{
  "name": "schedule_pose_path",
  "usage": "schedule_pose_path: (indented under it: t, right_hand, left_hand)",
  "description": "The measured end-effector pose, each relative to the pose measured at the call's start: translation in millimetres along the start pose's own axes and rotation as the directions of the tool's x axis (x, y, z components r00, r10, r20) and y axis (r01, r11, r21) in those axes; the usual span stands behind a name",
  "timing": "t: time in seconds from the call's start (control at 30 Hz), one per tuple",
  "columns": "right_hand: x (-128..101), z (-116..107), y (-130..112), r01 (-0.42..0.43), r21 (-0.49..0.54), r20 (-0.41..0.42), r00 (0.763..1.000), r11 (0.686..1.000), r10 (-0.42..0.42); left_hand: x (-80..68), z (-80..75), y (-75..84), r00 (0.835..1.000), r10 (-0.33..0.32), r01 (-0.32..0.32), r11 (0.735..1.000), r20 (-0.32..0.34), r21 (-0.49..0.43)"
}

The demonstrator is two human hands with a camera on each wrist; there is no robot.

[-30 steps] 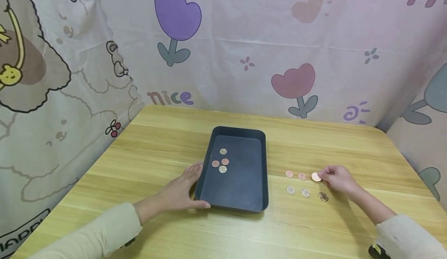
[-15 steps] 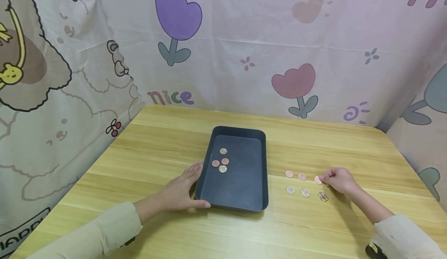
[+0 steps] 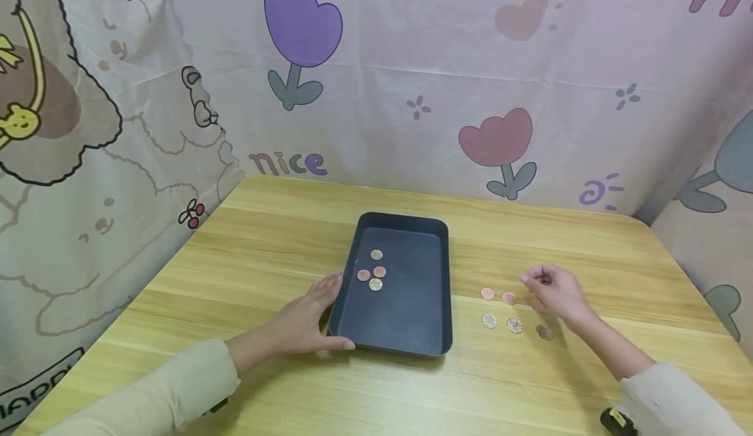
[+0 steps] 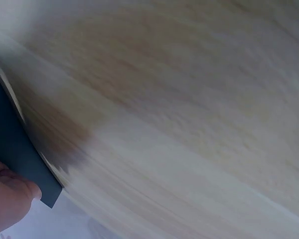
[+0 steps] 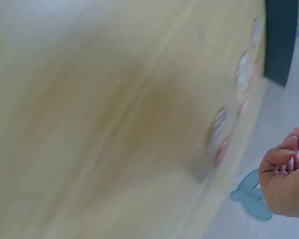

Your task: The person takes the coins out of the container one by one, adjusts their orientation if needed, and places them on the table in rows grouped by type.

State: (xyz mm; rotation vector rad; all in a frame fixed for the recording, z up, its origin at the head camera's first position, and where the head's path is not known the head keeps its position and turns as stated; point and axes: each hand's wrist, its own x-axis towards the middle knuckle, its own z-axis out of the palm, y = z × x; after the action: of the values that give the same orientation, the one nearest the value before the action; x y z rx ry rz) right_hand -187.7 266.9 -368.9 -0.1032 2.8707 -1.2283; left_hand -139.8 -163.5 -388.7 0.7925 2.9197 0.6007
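Observation:
My left hand (image 3: 297, 321) rests against the near left corner of a dark rectangular baking tray (image 3: 412, 331), fingers along its left side and thumb at the front edge. In the left wrist view the thumb (image 4: 20, 196) touches the tray's wall. Inside the tray lie several coins, among them a gold-toned coin (image 3: 376, 284) and a copper coin (image 3: 363, 275). My right hand (image 3: 555, 292) hovers above the table with loosely curled fingers and nothing visible in them. Beneath it lies a copper coin (image 3: 536, 304), partly hidden in the head view.
Right of the tray, coins form two rows: copper ones such as this coin (image 3: 487, 294) behind, and silvery ones such as this coin (image 3: 489, 320) in front. A darker coin (image 3: 544, 332) ends the front row. Printed cloth (image 3: 382, 129) hangs behind the wooden table (image 3: 282, 227).
My right hand has set the third copper coin down at the right end of the back row, let go and lifted away. My left hand and the tray have stayed still.

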Motion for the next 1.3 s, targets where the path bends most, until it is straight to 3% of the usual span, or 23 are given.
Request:
schedule_pose_path:
  t: [0.27, 0.6, 0.8, 1.07, 1.3]
  right_hand:
    - [9, 23, -35, 0.045, 0.212, -0.010, 0.999, 0.976, -0.043]
    - [17, 57, -70, 0.069, 0.415, 0.038, 0.995, 0.907, -0.093]
    - [21, 82, -87, 0.111, 0.442, 0.051, 0.988, 0.890, -0.149]
    - [27, 115, -101, 0.143, 0.399, 0.106, 0.974, 0.906, -0.200]
    - [34, 142, -108, 0.169, 0.405, 0.143, 0.959, 0.898, -0.245]
  left_hand:
    - [-0.1, 0.4, 0.4, 1.000, -0.014, 0.014, 1.000, 0.004, 0.009]
    - [-0.5, 0.6, 0.4, 1.000, -0.022, 0.022, 1.000, 0.004, 0.001]
    - [-1.1, 1.2, -0.3, 1.000, -0.022, 0.022, 1.000, 0.002, 0.004]
    - [-1.1, 2.2, -1.0, 1.000, -0.014, 0.014, 1.000, -0.004, 0.004]
    - [0.0, 2.9, -2.1, 1.000, -0.005, 0.005, 1.000, -0.014, 0.000]
